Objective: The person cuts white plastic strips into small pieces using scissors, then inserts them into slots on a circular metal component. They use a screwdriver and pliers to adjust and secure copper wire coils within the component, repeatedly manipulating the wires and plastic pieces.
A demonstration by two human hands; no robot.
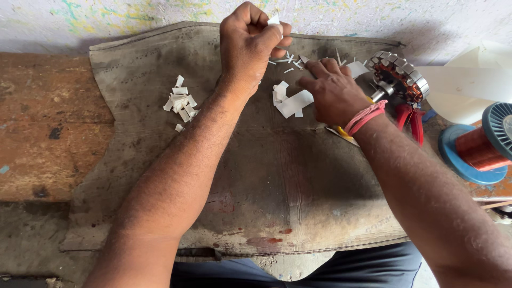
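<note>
My left hand (249, 44) is raised over the far side of a dirty grey mat (277, 176), fingers closed on a small white paper slip (274, 21). My right hand (333, 92), with a red thread band at the wrist, rests on the mat with its fingers pressed on white paper strips (292, 102). A pile of folded white paper pieces (180, 102) lies to the left of my left forearm. Thin paper offcuts (290, 62) are scattered between the two hands.
A motor stator with copper windings (400, 80) lies at the mat's right edge, red-handled pliers (410, 118) beside it. A blue spool of copper wire (480, 146) stands at the far right, with a white fan blade (469, 85) behind it. Worn wooden bench (48, 128) on the left.
</note>
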